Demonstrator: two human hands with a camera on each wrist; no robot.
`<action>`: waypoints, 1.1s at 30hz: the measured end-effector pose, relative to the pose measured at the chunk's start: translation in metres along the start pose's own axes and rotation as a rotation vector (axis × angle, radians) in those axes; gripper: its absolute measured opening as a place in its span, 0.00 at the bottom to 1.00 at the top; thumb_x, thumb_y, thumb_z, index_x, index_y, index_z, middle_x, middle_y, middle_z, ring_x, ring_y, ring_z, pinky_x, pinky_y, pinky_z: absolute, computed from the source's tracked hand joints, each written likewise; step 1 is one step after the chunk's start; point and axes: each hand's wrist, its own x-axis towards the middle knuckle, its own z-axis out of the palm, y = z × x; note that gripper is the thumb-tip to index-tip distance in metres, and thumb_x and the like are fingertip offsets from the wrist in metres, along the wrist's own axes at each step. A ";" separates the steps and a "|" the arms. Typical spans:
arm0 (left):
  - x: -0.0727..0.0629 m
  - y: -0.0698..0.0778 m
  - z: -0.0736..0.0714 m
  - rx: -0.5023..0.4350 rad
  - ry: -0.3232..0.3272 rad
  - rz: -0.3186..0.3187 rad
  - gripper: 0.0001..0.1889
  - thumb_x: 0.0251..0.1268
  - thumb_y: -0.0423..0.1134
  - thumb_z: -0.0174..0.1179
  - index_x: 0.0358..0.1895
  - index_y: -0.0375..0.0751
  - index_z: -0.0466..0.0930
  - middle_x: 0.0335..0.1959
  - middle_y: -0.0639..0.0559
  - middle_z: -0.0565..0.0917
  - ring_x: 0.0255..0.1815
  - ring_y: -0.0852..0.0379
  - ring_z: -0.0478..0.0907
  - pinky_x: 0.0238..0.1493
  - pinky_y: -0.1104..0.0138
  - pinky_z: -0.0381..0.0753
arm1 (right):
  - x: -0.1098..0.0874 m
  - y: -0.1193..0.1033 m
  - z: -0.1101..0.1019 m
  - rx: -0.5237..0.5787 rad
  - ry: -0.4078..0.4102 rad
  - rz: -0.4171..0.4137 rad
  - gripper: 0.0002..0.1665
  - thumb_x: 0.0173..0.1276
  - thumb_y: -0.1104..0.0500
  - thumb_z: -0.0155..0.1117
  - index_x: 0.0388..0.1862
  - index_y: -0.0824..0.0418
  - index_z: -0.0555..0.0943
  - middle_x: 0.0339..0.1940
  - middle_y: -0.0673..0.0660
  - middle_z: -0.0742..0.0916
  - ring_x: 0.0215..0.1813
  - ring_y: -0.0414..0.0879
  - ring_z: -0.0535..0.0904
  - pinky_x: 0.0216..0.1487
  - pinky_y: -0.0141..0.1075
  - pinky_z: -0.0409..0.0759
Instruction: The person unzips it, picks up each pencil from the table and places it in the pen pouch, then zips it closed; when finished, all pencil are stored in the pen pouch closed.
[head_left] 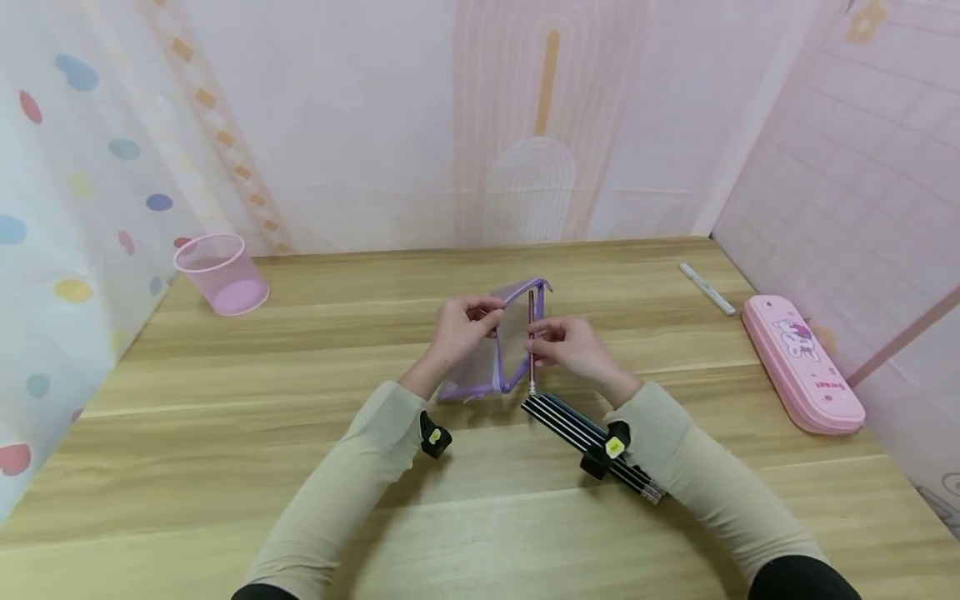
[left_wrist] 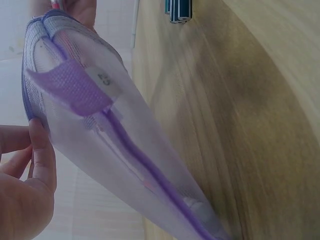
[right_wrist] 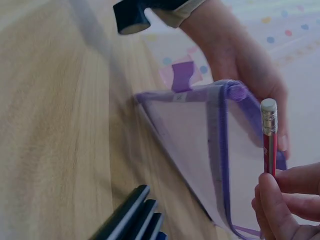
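Fingers of a person's left hand [head_left: 463, 329] pinched the rim of a purple-trimmed mesh pouch [head_left: 480, 362] above the tabletop [head_left: 187, 467], as those of the right hand [head_left: 573, 346] gripped a red pencil [right_wrist: 270, 150] at its open mouth. Dark striped pencils [head_left: 564, 423] lay just beside it.

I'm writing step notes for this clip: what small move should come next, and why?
Probably the right hand should slide the red pencil into the purple-edged pouch: that hand pinches the pencil at the pouch's open mouth, whose edge the left hand holds.
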 end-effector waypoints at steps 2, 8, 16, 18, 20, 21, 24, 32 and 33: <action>0.000 0.000 0.000 0.001 -0.001 0.003 0.10 0.57 0.29 0.56 0.41 0.28 0.79 0.35 0.35 0.80 0.23 0.62 0.75 0.32 0.65 0.84 | 0.005 0.000 0.004 0.009 0.025 0.006 0.22 0.60 0.67 0.57 0.54 0.73 0.71 0.40 0.71 0.81 0.25 0.37 0.79 0.40 0.40 0.83; -0.001 0.001 -0.002 0.000 -0.012 -0.003 0.10 0.57 0.29 0.56 0.41 0.28 0.78 0.36 0.34 0.81 0.24 0.60 0.76 0.32 0.67 0.83 | 0.015 -0.001 0.019 0.017 0.094 0.015 0.21 0.58 0.67 0.59 0.51 0.73 0.73 0.38 0.70 0.82 0.21 0.37 0.78 0.31 0.31 0.83; -0.001 0.001 -0.004 0.025 -0.014 0.001 0.10 0.57 0.29 0.56 0.41 0.28 0.79 0.35 0.35 0.81 0.23 0.62 0.76 0.29 0.71 0.82 | 0.022 0.001 0.029 -0.055 0.155 -0.009 0.19 0.57 0.65 0.62 0.47 0.71 0.75 0.34 0.67 0.83 0.21 0.37 0.78 0.29 0.31 0.83; 0.000 0.000 -0.004 0.024 -0.012 0.002 0.10 0.57 0.29 0.56 0.41 0.28 0.79 0.35 0.35 0.81 0.23 0.62 0.75 0.30 0.69 0.83 | 0.023 0.001 0.033 -0.084 0.169 -0.022 0.18 0.56 0.65 0.62 0.46 0.71 0.76 0.33 0.67 0.83 0.20 0.38 0.78 0.27 0.31 0.82; 0.001 -0.001 -0.003 0.026 -0.013 0.005 0.10 0.57 0.29 0.56 0.41 0.28 0.79 0.35 0.35 0.81 0.23 0.62 0.75 0.32 0.64 0.83 | 0.024 0.001 0.036 -0.114 0.185 -0.029 0.17 0.56 0.65 0.63 0.45 0.71 0.77 0.31 0.66 0.84 0.19 0.38 0.77 0.25 0.30 0.82; 0.001 -0.001 -0.003 0.025 -0.012 0.007 0.10 0.57 0.29 0.56 0.41 0.29 0.79 0.35 0.36 0.81 0.23 0.62 0.75 0.34 0.62 0.83 | 0.024 0.002 0.038 -0.123 0.191 -0.032 0.17 0.56 0.65 0.63 0.44 0.70 0.77 0.30 0.65 0.84 0.19 0.37 0.77 0.25 0.30 0.82; 0.001 -0.002 -0.002 0.028 -0.011 0.012 0.09 0.57 0.30 0.56 0.40 0.29 0.79 0.34 0.36 0.81 0.23 0.61 0.76 0.36 0.55 0.82 | 0.024 0.002 0.042 -0.147 0.196 -0.049 0.14 0.57 0.65 0.61 0.42 0.70 0.77 0.29 0.64 0.84 0.18 0.37 0.76 0.23 0.30 0.81; -0.001 0.000 -0.002 0.022 -0.007 0.011 0.09 0.57 0.29 0.56 0.41 0.30 0.79 0.35 0.36 0.81 0.23 0.62 0.76 0.34 0.61 0.83 | 0.016 -0.001 0.040 -0.080 0.137 -0.067 0.13 0.61 0.63 0.57 0.44 0.69 0.78 0.34 0.67 0.83 0.25 0.46 0.81 0.27 0.33 0.83; -0.001 0.000 -0.003 0.015 -0.006 0.014 0.09 0.57 0.29 0.55 0.41 0.29 0.79 0.35 0.35 0.81 0.23 0.62 0.75 0.32 0.64 0.83 | 0.014 -0.003 0.037 -0.077 0.133 -0.078 0.14 0.61 0.63 0.57 0.44 0.69 0.77 0.35 0.68 0.83 0.25 0.46 0.81 0.28 0.33 0.83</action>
